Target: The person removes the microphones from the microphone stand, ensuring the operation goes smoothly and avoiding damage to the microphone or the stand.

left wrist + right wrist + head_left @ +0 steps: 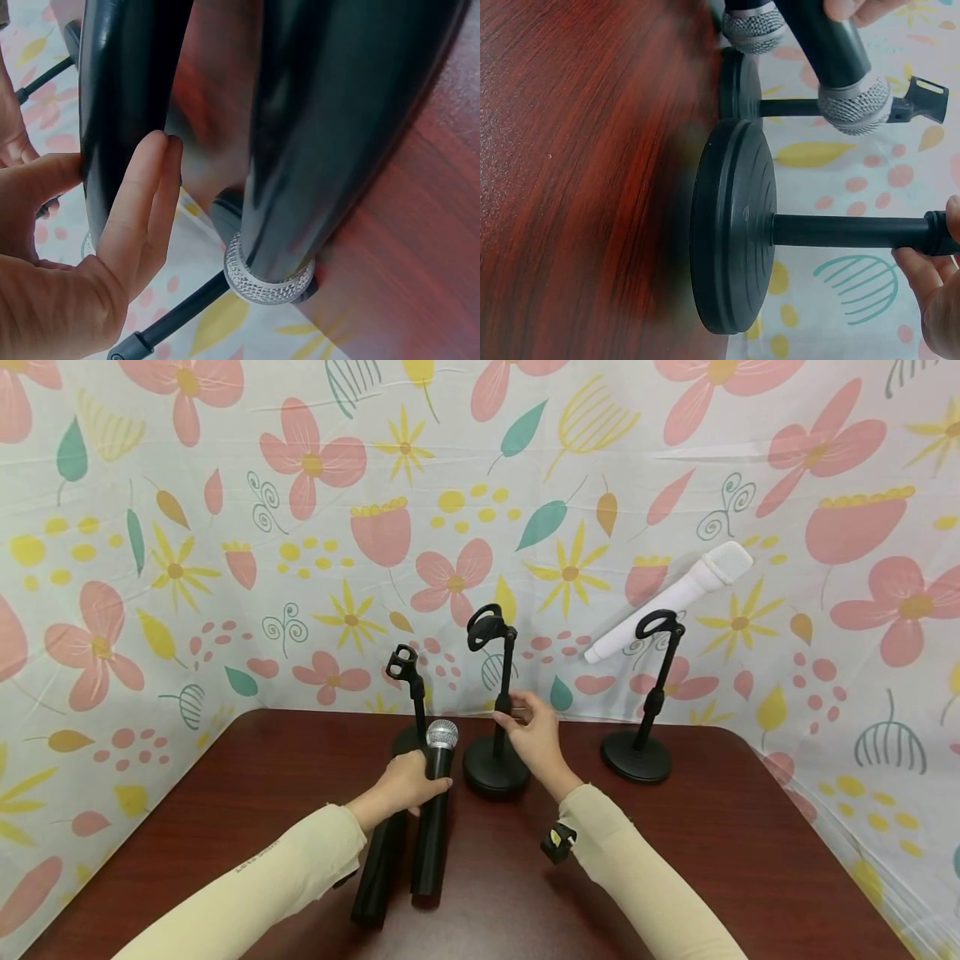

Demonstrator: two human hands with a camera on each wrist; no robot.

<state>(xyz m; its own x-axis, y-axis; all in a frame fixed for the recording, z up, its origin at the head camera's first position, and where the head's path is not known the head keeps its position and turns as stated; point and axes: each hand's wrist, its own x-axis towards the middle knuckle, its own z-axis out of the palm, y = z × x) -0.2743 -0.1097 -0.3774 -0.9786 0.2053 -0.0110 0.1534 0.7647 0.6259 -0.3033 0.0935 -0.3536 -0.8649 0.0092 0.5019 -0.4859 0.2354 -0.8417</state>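
Gripping black mic w/ L hand, fingers curled round upper body, lifted at table centre | 2nd black mic just beside, left | R hand pinches mid stand pole at collar | left stand behind mics | right stand holds white mic, well apart

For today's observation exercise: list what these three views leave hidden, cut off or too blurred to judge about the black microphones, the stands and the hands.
- Head view: the second black microphone has its head hidden behind the left hand.
- Head view: the left stand's base is mostly covered by the microphone that this hand holds.
- Left wrist view: both microphone bodies run off the top edge.
- Right wrist view: the middle stand's clip is cut off; the right hand shows only partly.
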